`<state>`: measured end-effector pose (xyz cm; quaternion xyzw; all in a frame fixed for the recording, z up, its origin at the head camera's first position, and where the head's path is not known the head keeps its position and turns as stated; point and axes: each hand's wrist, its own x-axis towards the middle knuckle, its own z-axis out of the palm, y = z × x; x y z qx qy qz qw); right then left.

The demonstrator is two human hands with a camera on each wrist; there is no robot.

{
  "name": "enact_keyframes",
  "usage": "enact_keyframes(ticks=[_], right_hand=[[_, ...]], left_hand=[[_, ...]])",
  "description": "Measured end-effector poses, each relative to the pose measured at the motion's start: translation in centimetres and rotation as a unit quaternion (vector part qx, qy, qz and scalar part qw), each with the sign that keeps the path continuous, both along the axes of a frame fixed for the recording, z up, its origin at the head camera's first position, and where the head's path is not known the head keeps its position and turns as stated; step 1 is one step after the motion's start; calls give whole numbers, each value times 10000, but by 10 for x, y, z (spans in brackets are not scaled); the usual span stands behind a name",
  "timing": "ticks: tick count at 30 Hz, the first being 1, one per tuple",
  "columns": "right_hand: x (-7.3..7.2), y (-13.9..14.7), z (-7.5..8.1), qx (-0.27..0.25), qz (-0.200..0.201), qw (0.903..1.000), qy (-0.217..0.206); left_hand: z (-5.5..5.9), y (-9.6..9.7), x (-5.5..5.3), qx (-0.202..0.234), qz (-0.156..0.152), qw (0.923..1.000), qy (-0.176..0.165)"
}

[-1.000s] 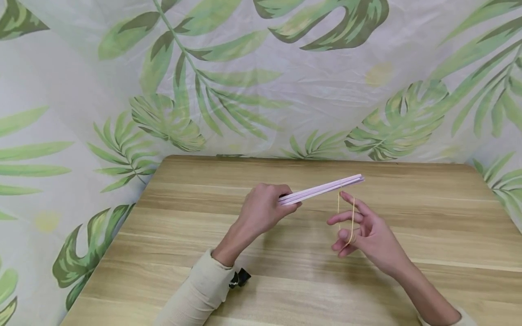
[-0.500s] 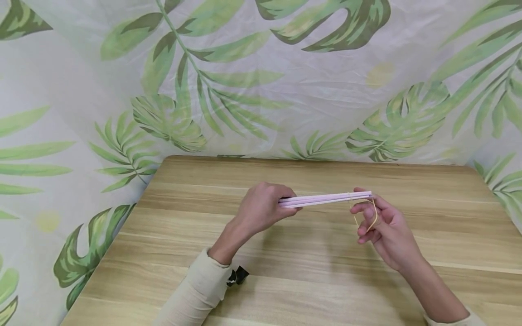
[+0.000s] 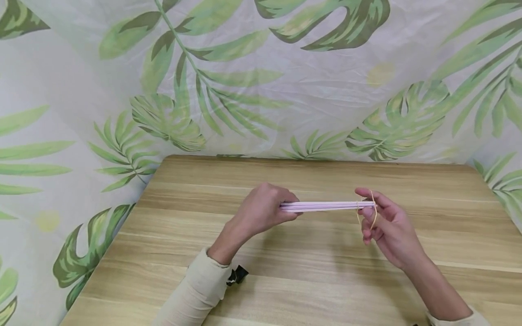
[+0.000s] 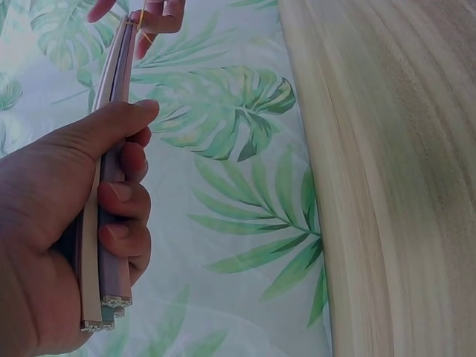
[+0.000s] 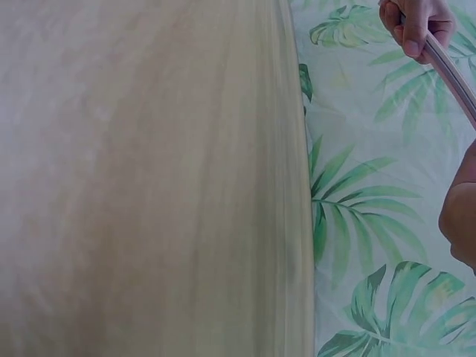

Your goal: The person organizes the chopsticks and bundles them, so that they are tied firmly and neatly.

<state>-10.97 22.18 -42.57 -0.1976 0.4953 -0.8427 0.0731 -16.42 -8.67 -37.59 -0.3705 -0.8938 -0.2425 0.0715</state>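
Observation:
My left hand (image 3: 264, 209) grips a bundle of slim, pale chopsticks (image 3: 326, 206) near one end. Their square, patterned butt ends (image 4: 104, 312) stick out below the curled fingers in the left wrist view. To the right, my right hand (image 3: 393, 226) holds a thin yellow rubber band (image 3: 374, 217) stretched between its fingers and thumb. The bundle's far tips lie inside the band's loop, close to the right thumb. One strand crosses the chopsticks a little short of the tips. The right wrist view shows only part of the right hand (image 5: 462, 216), and the band is out of sight there.
Both hands are above a wood-grain table (image 3: 310, 271). A leaf-printed cloth (image 3: 253, 81) hangs behind and beside it. A small black object (image 3: 238, 275) sits at the left sleeve cuff.
The chopsticks have swung from slanting upward to nearly level, and their tips have entered the rubber band's loop. My right hand has moved slightly right and down around them.

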Motion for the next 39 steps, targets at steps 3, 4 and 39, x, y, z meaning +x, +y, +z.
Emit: enact_keyframes(ticks=[3, 4, 39], right_hand=[[1, -2, 1, 351, -74, 9993, -59], [1, -3, 1, 483, -119, 9987, -97], [5, -14, 1, 2173, -842, 9721, 260]], left_hand=[[-1, 1, 0, -62, -132, 9999, 48], [-2, 2, 0, -75, -181, 9998, 35], [-4, 11, 5, 490, 848, 9940, -488]])
